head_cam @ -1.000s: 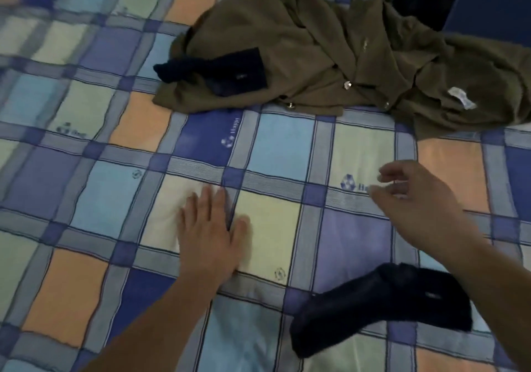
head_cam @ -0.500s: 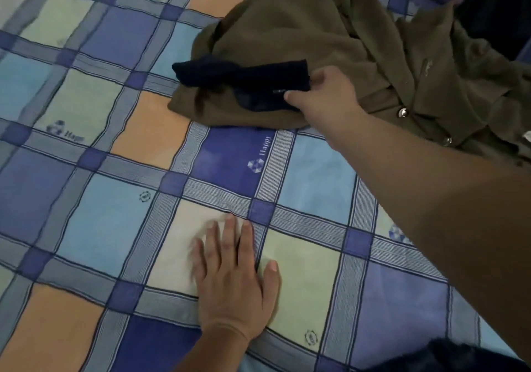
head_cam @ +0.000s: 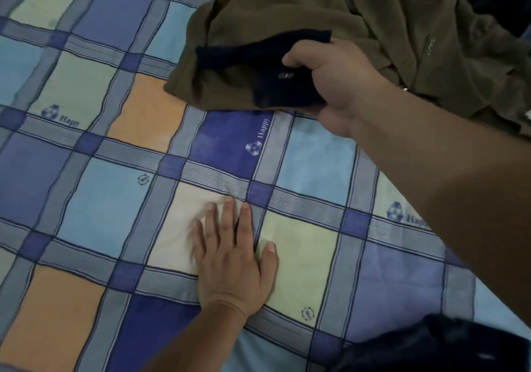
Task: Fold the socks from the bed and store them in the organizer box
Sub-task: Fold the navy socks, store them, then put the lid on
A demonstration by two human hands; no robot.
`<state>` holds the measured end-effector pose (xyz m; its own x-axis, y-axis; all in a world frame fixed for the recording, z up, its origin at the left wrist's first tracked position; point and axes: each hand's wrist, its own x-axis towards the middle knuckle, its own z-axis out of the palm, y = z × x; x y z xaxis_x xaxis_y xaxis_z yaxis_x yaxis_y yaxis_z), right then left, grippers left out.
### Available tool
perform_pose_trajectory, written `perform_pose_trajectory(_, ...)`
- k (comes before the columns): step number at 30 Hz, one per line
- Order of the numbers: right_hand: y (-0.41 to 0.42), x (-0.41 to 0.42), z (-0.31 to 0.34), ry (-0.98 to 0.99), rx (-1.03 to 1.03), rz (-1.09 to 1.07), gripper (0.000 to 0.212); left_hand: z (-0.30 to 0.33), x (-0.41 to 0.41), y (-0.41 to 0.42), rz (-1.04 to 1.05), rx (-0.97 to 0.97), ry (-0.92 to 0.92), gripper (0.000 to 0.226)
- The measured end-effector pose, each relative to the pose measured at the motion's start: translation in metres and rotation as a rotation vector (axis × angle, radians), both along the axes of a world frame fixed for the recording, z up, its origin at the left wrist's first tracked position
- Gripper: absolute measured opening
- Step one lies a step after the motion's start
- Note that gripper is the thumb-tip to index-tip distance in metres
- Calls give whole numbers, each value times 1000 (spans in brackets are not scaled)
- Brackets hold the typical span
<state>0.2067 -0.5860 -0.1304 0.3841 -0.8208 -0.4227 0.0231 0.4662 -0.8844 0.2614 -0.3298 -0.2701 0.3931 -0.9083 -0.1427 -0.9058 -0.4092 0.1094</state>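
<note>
Clamped in the right hand (head_cam: 342, 84): a dark navy sock (head_cam: 258, 61), fingers curled over its upper edge, thumb hidden beneath. Trails leftward from the fist, one narrow end stretched out over the olive-brown garment (head_cam: 287, 6), a wider part hanging below the knuckles with a small pale mark showing. Lifted or merely dragged across the garment: cannot tell. Garment itself bunched at the top of the view, lower edge on the checked bedsheet (head_cam: 115, 199).

Pressed flat on the sheet, well nearer the body: the left hand (head_cam: 234, 259), palm down, fingers spread a little, holding nothing, resting on a cream square beside a pale green one. Well apart from the held sock, with a dark blue square and a striped band between.

Bottom right corner, partly cut off: a second dark sock (head_cam: 448, 345) lying on the sheet, below the right forearm, touched by neither hand.
</note>
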Motion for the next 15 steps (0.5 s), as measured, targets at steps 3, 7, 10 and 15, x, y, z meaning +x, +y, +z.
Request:
perform_pose_trajectory(3,25,-48,18,-48,61,53,26,0,-1,0,1,-5,-16,72)
perform_pose_trajectory(7,67,-127,38,-31,105,140,28,9,-5,0,31,21,-19,71)
perform_pose_trajectory(10,102,-180,45,10,152,201,28,27,-14,0,102,-5,105,71)
perform_pose_trajectory(15,150,-240,61,123,185,330,32,82,-70,13,-33,-270,855,80)
